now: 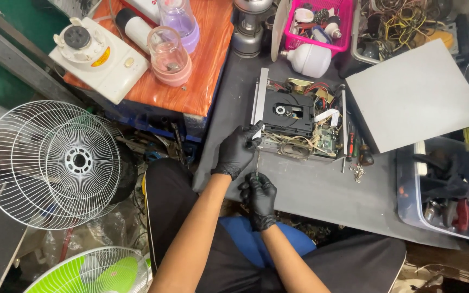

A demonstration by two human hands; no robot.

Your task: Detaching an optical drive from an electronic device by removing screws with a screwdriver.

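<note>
— Between the two gloved hands, what is being worked on?

— An opened disc player [299, 122], lid off, is sitting on the grey worktop [310, 190] just ahead of the left hand [238, 149]. That hand is gripping the player's near left corner, fingers curled over the metal edge. The right hand [259, 198], just below it, is pinching a thin screwdriver [257, 163] upright, its tip pointing at that same corner.

— How is it likely handling?

— Stiff at the metal frame, I judge, and fairly light; the exposed boards and loose wires inside are looking fragile. Holding it by the frame edges, as the left hand is doing, seems safest.

— And counting outward?

— One player and one screwdriver in hand. Right of the hands, one small heap of screws [358, 172] and a few spare tools [354, 146] are lying beside the player; I cannot count those exactly. One grey cover panel [413, 95] is lying further right, one clear bin [443, 190] beyond. Ahead, one white bulb [310, 59] and one pink basket [321, 24]. Left of the hands, two white fan grilles [55, 163] are standing stacked, one green fan [96, 271] below.
</note>
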